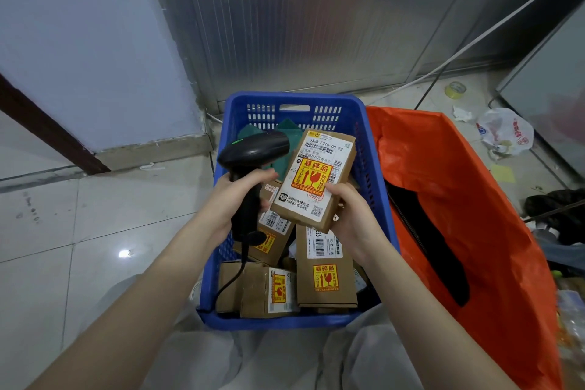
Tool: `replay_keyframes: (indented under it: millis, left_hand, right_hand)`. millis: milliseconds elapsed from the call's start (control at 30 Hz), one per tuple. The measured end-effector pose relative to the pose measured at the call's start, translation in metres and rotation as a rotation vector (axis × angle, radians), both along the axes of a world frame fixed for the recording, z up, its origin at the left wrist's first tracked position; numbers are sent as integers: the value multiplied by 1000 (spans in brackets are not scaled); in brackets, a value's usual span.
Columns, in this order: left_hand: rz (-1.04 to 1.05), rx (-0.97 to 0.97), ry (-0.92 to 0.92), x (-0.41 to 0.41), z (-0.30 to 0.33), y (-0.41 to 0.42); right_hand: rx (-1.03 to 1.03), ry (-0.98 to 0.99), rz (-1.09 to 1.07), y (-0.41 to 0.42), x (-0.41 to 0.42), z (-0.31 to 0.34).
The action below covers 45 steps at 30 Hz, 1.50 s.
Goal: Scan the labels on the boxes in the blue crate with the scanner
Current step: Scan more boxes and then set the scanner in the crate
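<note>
Head camera: over a blue crate point(373, 149) of labelled cardboard boxes point(326, 279), the left hand point(234, 199) grips a black barcode scanner point(250, 168) while the right hand point(351, 218) clasps a raised box point(316, 177), label up, beside an orange bag point(459, 199).

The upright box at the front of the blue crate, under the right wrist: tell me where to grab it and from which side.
Grip the box across its two long side edges near the top end, coming down from above. It leans label-up against its neighbours, so those edges are exposed and fingers stay off the barcode.
</note>
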<state>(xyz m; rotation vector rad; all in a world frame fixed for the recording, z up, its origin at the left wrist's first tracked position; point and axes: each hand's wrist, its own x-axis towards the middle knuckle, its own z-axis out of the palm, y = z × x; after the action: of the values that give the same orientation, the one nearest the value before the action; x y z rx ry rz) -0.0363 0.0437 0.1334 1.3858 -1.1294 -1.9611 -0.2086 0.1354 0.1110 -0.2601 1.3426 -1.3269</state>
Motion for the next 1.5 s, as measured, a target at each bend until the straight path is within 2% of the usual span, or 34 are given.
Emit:
replay_keyframes:
  millis: [300, 567, 900, 1500]
  left_hand:
    - [113, 19, -75, 16, -28, -14]
    - [118, 17, -132, 32, -61, -26]
    - [169, 76, -180, 46, -97, -45]
    - [121, 88, -177, 50, -110, -52]
  right_hand:
    - [152, 143, 20, -11, 5, -25]
    - [324, 240, 128, -23, 21, -59]
    - [405, 332, 313, -44, 52, -102]
    - [522, 503, 507, -47, 66, -125]
